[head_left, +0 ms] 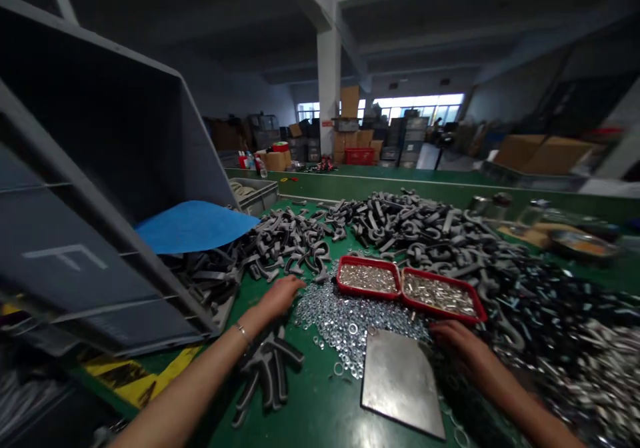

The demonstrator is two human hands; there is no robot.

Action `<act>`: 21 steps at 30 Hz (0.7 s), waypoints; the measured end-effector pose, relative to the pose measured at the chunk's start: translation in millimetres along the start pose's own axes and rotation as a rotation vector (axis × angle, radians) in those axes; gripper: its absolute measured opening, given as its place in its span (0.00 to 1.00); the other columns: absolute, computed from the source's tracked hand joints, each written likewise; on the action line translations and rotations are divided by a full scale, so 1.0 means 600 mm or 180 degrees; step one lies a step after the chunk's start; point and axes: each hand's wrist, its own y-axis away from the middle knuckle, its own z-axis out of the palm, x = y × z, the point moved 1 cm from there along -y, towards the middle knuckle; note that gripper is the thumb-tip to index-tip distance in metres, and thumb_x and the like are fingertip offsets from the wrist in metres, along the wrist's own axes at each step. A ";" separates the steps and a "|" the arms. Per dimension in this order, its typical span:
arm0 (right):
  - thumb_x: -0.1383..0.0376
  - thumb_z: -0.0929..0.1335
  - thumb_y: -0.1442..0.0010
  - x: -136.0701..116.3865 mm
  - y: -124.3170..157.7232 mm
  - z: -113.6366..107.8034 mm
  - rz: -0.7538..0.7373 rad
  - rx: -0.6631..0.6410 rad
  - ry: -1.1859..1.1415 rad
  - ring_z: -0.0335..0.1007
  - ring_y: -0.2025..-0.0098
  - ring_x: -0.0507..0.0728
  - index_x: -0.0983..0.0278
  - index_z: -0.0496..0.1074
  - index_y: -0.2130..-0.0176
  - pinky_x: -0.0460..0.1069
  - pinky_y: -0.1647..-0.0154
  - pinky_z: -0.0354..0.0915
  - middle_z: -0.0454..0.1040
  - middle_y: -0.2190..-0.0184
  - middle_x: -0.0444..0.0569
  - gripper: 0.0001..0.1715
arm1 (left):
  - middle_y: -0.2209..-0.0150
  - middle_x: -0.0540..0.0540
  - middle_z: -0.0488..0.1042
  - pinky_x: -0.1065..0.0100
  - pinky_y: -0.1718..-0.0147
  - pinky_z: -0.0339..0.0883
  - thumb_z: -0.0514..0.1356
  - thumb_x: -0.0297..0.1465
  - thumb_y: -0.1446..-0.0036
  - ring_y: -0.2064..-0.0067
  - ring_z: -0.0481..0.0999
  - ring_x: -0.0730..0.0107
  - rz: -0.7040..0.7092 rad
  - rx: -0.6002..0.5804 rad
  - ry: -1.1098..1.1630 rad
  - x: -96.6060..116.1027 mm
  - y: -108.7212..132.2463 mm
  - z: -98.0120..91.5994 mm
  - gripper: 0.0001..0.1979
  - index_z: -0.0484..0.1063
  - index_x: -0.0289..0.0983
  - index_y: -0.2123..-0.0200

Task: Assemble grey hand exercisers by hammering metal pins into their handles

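Note:
My left hand reaches over the green tabletop at the left edge of a spread of small shiny metal nuts or rings. Its fingers point right, loosely apart, with nothing visible in them. Below its wrist lies a small cluster of grey curved handle-like parts. My right hand is low in front of the right red tray, beside a flat metal plate. Its fingers are bent together, and whatever they may hold is too small or dark to make out. The left red tray holds tiny metal pieces.
A large grey crate lies on its side at left, with a blue sheet at its mouth. Grey curved parts are heaped behind the trays. Dark parts and pale shiny pieces cover the right side.

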 end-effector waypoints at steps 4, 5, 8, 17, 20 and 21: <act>0.65 0.65 0.37 0.047 -0.024 -0.016 0.0158 -0.0035 0.0211 0.72 0.53 0.62 0.61 0.76 0.59 0.53 0.49 0.66 0.78 0.58 0.53 0.10 | 0.60 0.35 0.76 0.58 0.52 0.68 0.50 0.15 0.44 0.55 0.76 0.56 -0.0015 -0.0188 -0.0198 0.016 -0.068 0.054 0.17 0.76 0.31 0.61; 0.67 0.65 0.38 0.057 -0.030 -0.013 0.0213 -0.0046 0.0217 0.72 0.53 0.62 0.61 0.76 0.60 0.53 0.49 0.65 0.78 0.58 0.53 0.10 | 0.60 0.34 0.76 0.58 0.52 0.67 0.50 0.15 0.44 0.54 0.76 0.55 0.0009 -0.0221 -0.0231 0.016 -0.071 0.064 0.16 0.75 0.31 0.62; 0.70 0.63 0.39 0.079 -0.038 0.006 0.0347 -0.0119 0.0147 0.72 0.56 0.61 0.62 0.76 0.63 0.53 0.49 0.65 0.78 0.60 0.54 0.12 | 0.56 0.33 0.76 0.57 0.49 0.66 0.50 0.16 0.43 0.52 0.74 0.54 0.0057 -0.0286 -0.0265 0.010 -0.064 0.079 0.14 0.74 0.31 0.61; 0.53 0.58 0.35 0.093 -0.021 0.001 0.1089 0.0281 -0.0763 0.75 0.51 0.66 0.67 0.70 0.49 0.58 0.48 0.69 0.77 0.51 0.61 0.26 | 0.52 0.43 0.74 0.56 0.54 0.73 0.60 0.36 0.36 0.54 0.76 0.62 -0.0553 -0.0703 0.0170 -0.033 -0.076 0.039 0.14 0.71 0.34 0.51; 0.45 0.67 0.46 0.072 0.000 -0.006 0.2059 0.0308 -0.1971 0.78 0.56 0.68 0.64 0.72 0.51 0.56 0.55 0.74 0.79 0.54 0.59 0.32 | 0.49 0.42 0.73 0.55 0.54 0.73 0.60 0.36 0.35 0.52 0.75 0.61 -0.0754 -0.0663 0.0370 -0.049 -0.069 0.016 0.16 0.70 0.35 0.48; 0.43 0.69 0.49 0.058 0.013 -0.004 0.2343 0.0268 -0.2363 0.79 0.58 0.69 0.63 0.73 0.52 0.56 0.58 0.75 0.80 0.55 0.59 0.34 | 0.49 0.41 0.72 0.55 0.54 0.73 0.60 0.36 0.35 0.52 0.75 0.61 -0.0798 -0.0596 0.0450 -0.053 -0.064 0.006 0.16 0.70 0.35 0.48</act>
